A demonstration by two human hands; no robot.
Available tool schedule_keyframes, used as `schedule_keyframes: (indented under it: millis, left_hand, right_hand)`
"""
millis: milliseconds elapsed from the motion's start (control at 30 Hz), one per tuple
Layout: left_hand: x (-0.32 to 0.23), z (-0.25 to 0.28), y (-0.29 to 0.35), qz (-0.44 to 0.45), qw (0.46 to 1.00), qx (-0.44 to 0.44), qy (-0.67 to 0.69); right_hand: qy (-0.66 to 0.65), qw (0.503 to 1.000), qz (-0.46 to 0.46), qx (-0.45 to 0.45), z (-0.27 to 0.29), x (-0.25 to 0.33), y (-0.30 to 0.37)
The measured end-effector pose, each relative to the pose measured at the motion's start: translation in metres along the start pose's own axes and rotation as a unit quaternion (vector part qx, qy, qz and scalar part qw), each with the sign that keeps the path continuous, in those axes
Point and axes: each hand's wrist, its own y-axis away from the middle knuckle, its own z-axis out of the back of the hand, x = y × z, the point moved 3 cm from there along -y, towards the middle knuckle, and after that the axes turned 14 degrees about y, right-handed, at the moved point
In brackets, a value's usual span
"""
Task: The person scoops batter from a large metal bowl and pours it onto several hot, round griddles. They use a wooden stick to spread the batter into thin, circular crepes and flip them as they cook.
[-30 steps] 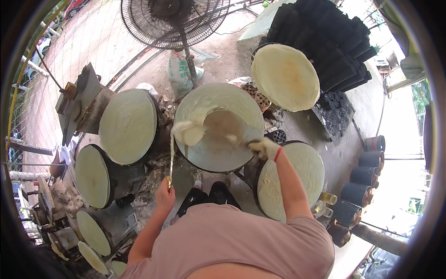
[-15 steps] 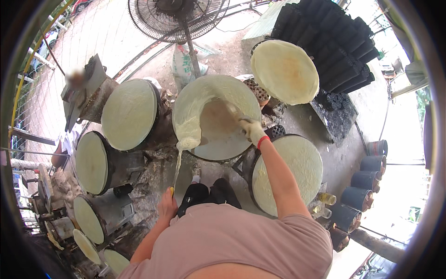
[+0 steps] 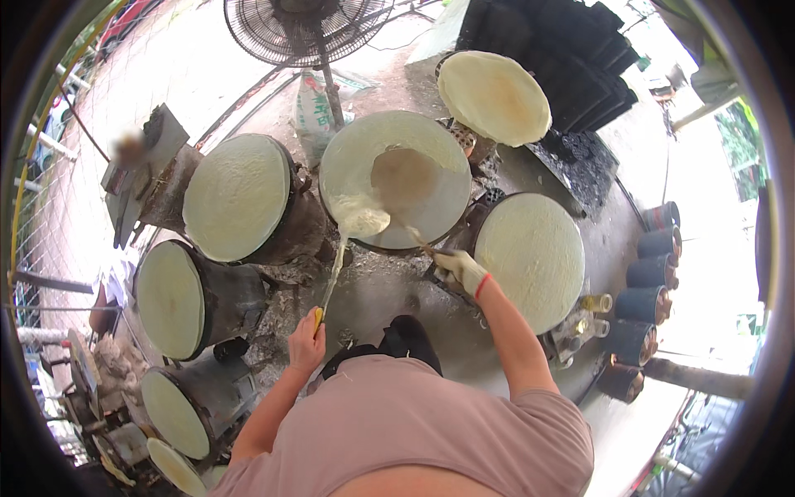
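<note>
My left hand [image 3: 306,341] is closed round the yellow grip of a long ladle [image 3: 333,280]. Thick pale batter [image 3: 363,218] covers the ladle's head, which rests over the near left part of the middle round griddle [image 3: 447,217]. A wet ring of batter surrounds a bare, brownish patch on that griddle. In a white glove with a red cuff, my right hand [image 3: 460,272] grips the handle of a wooden spreader [image 3: 416,238] at the griddle's near edge. The spreader's far end is blurred against the batter, so its shape cannot be made out.
Coated griddles stand to my left [image 3: 236,199] and right [image 3: 530,261]. A pancake [image 3: 494,98] lies on another at the far right. Stacked black cylinders [image 3: 542,62], a standing fan [image 3: 310,29] and a sack [image 3: 313,112] are beyond. Dark canisters [image 3: 633,338] line the right.
My right hand has swung toward me, from over the griddle to its near edge. The ladle's head has shifted right and away from me. Batter covers more of the griddle's near right side.
</note>
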Motion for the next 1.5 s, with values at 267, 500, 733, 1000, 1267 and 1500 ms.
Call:
schedule_keyframes:
  millis: [267, 500, 733, 1000, 1267, 1500]
  left_hand:
    - [0.034, 0.093, 0.02, 0.204, 0.918, -0.014, 0.341]
    - [0.064, 0.16, 0.063, 0.25, 0.821, -0.081, 0.507]
    - [0.061, 0.176, 0.08, 0.307, 0.732, -0.084, 0.602]
    - [0.059, 0.152, 0.075, 0.294, 0.675, -0.02, 0.677]
    - [0.003, 0.094, 0.053, 0.287, 0.646, 0.005, 0.707]
    - [-0.057, 0.029, 0.026, 0.29, 0.658, -0.002, 0.695]
  right_hand:
    - [-0.155, 0.986, 0.052, -0.031, -0.236, 0.025, 0.005]
    - [0.021, 0.919, -0.002, -0.393, -0.302, 0.017, -0.009]
    - [-0.008, 0.915, 0.025, -0.404, -0.288, -0.016, -0.054]
    - [-0.075, 0.959, 0.004, -0.272, -0.275, -0.038, -0.027]
    - [-0.004, 0.983, 0.037, -0.179, -0.192, -0.048, 0.022]
    - [0.05, 0.959, 0.045, -0.275, -0.076, -0.066, 0.043]
